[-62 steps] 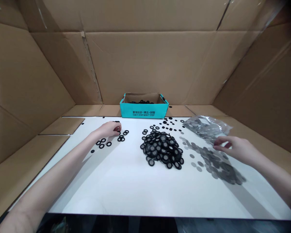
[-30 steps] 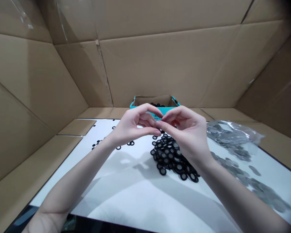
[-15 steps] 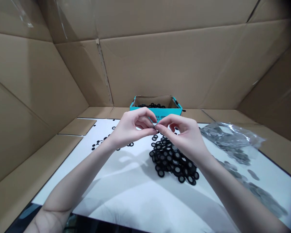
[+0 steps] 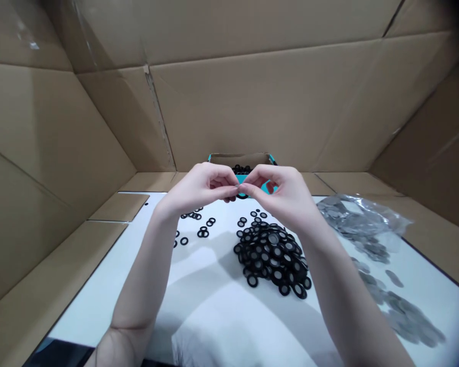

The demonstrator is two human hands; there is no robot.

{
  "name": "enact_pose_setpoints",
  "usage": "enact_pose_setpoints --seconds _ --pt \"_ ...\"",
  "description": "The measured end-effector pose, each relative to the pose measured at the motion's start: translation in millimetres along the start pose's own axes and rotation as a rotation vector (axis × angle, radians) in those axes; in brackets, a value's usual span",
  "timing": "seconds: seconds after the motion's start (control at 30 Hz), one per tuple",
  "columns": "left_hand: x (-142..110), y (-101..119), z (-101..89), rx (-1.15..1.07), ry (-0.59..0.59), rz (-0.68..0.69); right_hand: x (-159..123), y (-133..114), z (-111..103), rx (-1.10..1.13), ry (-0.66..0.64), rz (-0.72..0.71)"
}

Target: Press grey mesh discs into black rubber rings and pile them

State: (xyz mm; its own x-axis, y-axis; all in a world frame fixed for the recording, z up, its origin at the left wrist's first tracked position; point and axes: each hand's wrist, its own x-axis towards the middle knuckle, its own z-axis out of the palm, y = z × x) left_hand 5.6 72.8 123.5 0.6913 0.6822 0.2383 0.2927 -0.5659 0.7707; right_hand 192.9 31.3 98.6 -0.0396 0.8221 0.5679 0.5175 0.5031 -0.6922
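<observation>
above the white table top [image 4: 80, 316], the left hand [image 4: 201, 186] and right hand [image 4: 279, 191] meet in mid-air, thumb and forefinger of each pinched together, the other fingers curled; whatever lies between the fingertips [image 4: 234, 188] is too small to tell. below the hands: a heap of black mesh-centred rings [image 4: 270, 257]. to its left, loose black rings [image 4: 202, 232]; to its right, grey metal discs [image 4: 403, 316] near a clear plastic bag [image 4: 355, 219]. behind the hands, a teal cardboard box [image 4: 241, 178] holds more black rings [image 4: 241, 169].
</observation>
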Motion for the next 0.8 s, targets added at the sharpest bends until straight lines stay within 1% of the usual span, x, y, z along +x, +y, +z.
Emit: enact_pose_setpoints --seconds 0.1,0.2,0.27,0.43,0.53,0.67,0.8 --pt "3.9 -4.8 0.4 -0.040 0.013 -0.019 3.4 4.6 -1.7 0.013 -0.025 0.014" --pt "6.9 -10.1 0.1 -0.114 0.054 -0.021 3.9 9.6 -5.5 0.035 -0.139 0.011" --pt "8.9 -12.3 -0.3 -0.139 0.086 -0.023 3.5 12.3 -8.6 0.034 -0.184 0.000" --pt "11.6 -13.6 0.3 -0.178 0.043 -0.045 3.5 17.2 -11.6 0.035 -0.206 -0.034" --pt "10.9 -13.7 1.0 -0.180 0.061 -0.072 4.8 19.0 -10.6 0.067 -0.218 -0.011" --pt "11.1 -14.4 3.4 -0.158 0.079 -0.107 8.1 20.7 -9.3 0.094 -0.205 -0.022" --pt "12.9 -15.8 7.3 -0.189 0.093 -0.089 11.0 24.1 -8.6 0.104 -0.196 -0.036"
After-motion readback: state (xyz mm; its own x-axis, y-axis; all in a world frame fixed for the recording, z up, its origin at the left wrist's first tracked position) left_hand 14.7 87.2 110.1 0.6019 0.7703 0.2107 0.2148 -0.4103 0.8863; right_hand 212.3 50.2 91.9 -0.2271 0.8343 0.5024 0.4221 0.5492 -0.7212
